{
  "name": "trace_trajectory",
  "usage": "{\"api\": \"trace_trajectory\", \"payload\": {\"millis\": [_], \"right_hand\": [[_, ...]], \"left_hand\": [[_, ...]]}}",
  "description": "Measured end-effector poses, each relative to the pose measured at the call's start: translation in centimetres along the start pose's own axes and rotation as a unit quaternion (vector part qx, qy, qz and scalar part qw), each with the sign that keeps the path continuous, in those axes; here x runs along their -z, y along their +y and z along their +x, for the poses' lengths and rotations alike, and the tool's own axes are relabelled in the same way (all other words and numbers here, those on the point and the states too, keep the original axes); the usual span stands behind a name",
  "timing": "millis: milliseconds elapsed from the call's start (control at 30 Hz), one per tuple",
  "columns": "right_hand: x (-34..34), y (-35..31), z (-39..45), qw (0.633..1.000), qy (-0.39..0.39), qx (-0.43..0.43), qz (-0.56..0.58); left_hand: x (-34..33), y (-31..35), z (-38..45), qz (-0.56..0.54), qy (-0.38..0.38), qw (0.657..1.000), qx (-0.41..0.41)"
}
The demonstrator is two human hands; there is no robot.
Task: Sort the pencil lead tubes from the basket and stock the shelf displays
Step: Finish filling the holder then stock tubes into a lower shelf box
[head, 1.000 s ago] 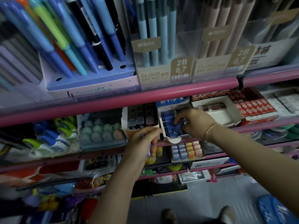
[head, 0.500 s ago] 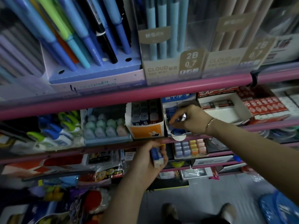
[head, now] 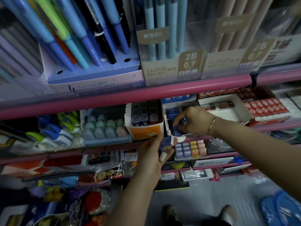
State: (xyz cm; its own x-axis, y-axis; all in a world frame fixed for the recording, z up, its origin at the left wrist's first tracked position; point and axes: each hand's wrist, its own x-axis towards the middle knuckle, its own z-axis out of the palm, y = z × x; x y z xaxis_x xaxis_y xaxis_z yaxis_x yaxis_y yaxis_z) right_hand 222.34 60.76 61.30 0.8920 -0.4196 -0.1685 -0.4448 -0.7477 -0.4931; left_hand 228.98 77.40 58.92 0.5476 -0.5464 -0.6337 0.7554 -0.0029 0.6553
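Observation:
My left hand [head: 154,154] is held below the middle shelf, closed around a few blue pencil lead tubes [head: 164,145] with white ends. My right hand [head: 193,120] reaches into a white display box [head: 178,139] of blue lead tubes on the middle shelf and pinches one blue tube [head: 179,127] among those standing there. To the left of it stands an orange-fronted display box [head: 145,132] filled with dark lead tubes. The blue basket [head: 281,209] shows at the bottom right on the floor.
A pink shelf rail [head: 146,93] runs above the boxes, with pens and 2B 0.7 pencil boxes [head: 172,66] on top. Pastel erasers [head: 104,128] sit left, a red-and-white box [head: 228,111] right. Small coloured tubs [head: 190,149] occupy the lower shelf. My feet [head: 169,212] are below.
My left hand dropped from the shelf front, then rose back near the orange box, showing the blue tubes it holds. My right hand stayed in the blue-tube box, shifting slightly.

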Motion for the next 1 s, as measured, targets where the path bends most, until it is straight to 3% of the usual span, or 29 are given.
{"api": "trace_trajectory", "payload": {"millis": [100, 167, 233, 400, 500, 567, 633, 700, 767, 900, 1000], "right_hand": [[0.6, -1.0, -1.3, 0.981, 0.060, 0.004, 0.186], [0.8, -2.1, -2.6, 0.968, 0.019, 0.033, 0.247], [0.2, -2.8, -3.8, 0.975, -0.009, 0.039, 0.218], [-1.3, -2.8, -5.1, 0.992, 0.031, 0.004, 0.126], [-0.3, -2.1, -4.9, 0.996, 0.010, 0.002, 0.088], [0.8, -1.3, -4.0, 0.996, 0.048, -0.020, 0.079], [1.5, -0.5, -2.8, 0.990, 0.106, -0.059, 0.065], [1.2, 0.1, -1.6, 0.989, 0.117, -0.087, 0.016], [0.2, 0.2, -0.7, 0.992, 0.088, -0.087, -0.032], [-0.9, 0.1, 0.2, 0.995, 0.049, -0.083, -0.026], [-0.9, 0.0, 0.7, 0.996, 0.009, -0.084, -0.003]], "left_hand": [[0.1, -0.2, -0.2, 0.085, 0.025, 0.994, -0.063], [0.0, -0.2, -0.6, 0.118, 0.022, 0.989, -0.090], [-0.3, -0.4, -0.9, 0.150, 0.019, 0.983, -0.108], [-0.5, -1.1, -1.5, 0.154, 0.001, 0.983, -0.097], [-0.4, -1.2, -1.6, 0.170, -0.059, 0.980, -0.080], [-0.5, -1.0, -1.3, 0.221, -0.088, 0.966, -0.096], [-0.4, -1.0, -0.7, 0.345, -0.071, 0.920, -0.173], [-0.2, -1.0, 0.2, 0.507, -0.059, 0.825, -0.244], [0.0, -0.9, 0.8, 0.612, -0.055, 0.745, -0.260], [0.1, -0.7, 1.6, 0.667, -0.033, 0.683, -0.297], [0.4, -0.9, 1.9, 0.664, -0.031, 0.687, -0.295]]}}
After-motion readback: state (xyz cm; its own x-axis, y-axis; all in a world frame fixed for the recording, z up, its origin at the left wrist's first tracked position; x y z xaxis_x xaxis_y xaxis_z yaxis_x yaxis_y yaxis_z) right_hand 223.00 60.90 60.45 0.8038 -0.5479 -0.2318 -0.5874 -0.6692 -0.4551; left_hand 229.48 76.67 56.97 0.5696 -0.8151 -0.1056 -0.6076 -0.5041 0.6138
